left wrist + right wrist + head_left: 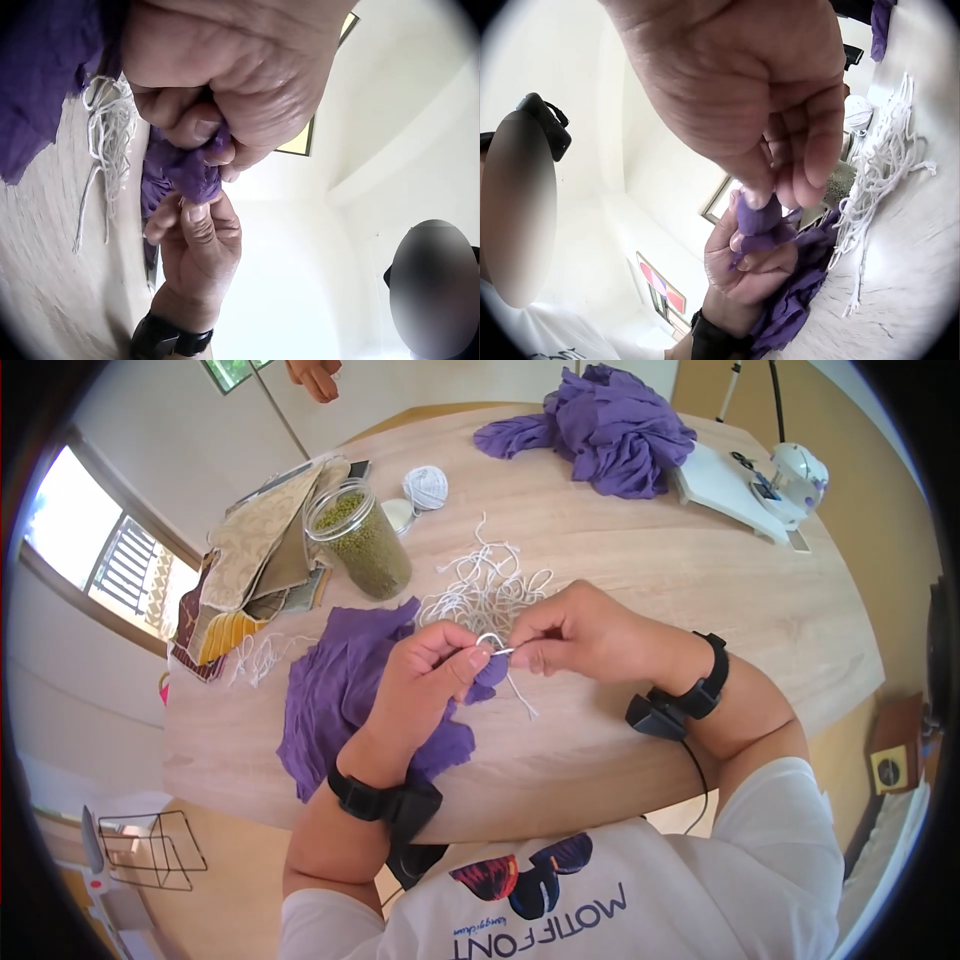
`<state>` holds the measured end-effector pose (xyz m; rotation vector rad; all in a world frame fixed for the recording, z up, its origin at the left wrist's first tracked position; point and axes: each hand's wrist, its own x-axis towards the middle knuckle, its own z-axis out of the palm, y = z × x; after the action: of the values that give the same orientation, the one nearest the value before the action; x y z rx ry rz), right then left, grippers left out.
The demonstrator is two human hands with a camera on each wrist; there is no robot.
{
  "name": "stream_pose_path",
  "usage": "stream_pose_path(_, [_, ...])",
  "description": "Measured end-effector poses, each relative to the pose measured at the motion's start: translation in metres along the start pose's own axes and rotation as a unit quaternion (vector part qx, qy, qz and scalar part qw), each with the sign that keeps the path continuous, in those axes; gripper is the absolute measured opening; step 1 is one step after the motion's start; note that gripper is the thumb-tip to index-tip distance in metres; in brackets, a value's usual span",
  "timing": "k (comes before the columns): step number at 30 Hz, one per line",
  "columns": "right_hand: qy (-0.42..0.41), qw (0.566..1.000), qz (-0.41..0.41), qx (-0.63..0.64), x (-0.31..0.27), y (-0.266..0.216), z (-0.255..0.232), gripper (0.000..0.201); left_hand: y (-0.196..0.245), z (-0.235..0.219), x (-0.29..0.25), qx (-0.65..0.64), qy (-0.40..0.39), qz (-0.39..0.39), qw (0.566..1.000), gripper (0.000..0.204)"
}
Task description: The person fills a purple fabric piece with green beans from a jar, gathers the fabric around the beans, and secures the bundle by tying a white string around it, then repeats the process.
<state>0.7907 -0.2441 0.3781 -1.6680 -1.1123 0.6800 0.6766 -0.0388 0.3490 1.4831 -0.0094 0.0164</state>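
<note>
My left hand (pixel 425 678) pinches a small rounded bundle of purple cloth (pixel 759 217) between thumb and fingers. A white string (pixel 489 639) loops up at the bundle's top, and one loose end hangs below it. Close by on the right, my right hand (pixel 585 632) pinches the string between thumb and forefinger. In the right wrist view, the right fingertips are right at the top of the bundle, while my left hand (pixel 742 274) grips it from below. In the left wrist view, gathered purple cloth lies between both hands' fingertips.
Purple cloth (pixel 335 660) spreads under my left forearm. A tangle of white strings (pixel 490 580) lies just beyond my hands. Farther back are a jar of green beans (pixel 365 550), a string ball (pixel 426 487), fabric swatches (pixel 260 550), heaped purple cloth (pixel 620 430) and a small sewing machine (pixel 797 480).
</note>
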Motion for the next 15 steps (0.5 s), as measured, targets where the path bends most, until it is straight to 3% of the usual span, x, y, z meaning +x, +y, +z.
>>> stream_pose_path(4, [0.015, 0.998, 0.025, 0.057, 0.0014, 0.0026, -0.0062, 0.010, 0.0007, 0.0018, 0.0003, -0.032, 0.010, 0.006, 0.999, 0.010])
stream_pose_path(10, [0.046, 0.998, 0.028, 0.035, 0.0018, 0.0059, -0.0080, 0.010, -0.0009, -0.0002, 0.0012, -0.084, 0.008, 0.001, 0.996, 0.011])
stream_pose_path(15, [0.088, 0.991, -0.079, -0.065, 0.0041, 0.0103, -0.0046, 0.009, 0.0018, -0.0003, -0.0005, -0.088, 0.001, -0.006, 0.996, 0.011])
